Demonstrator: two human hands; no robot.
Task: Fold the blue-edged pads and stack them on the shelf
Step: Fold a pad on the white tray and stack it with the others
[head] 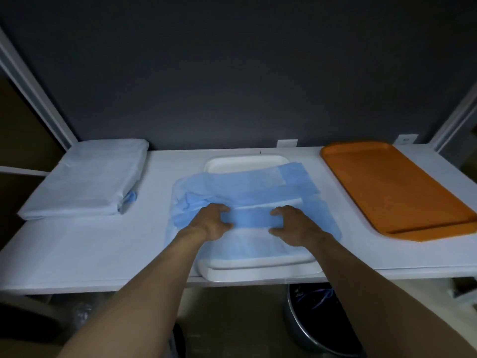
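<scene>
A blue-edged pad [247, 187] lies rumpled and partly folded over a white tray [258, 267] at the middle of the white shelf [103, 249]. My left hand [209, 223] and my right hand [294, 226] are side by side on the pad's near part. Each pinches a blue folded strip [250, 219] between thumb and curled fingers. A stack of folded pads [85, 182] sits at the left end of the shelf, a blue edge showing at its near right corner.
An orange tray [397, 187] lies on the right end of the shelf. A dark wall rises behind the shelf. Below the front edge stand a dark round bin [317, 321] and brown boxes.
</scene>
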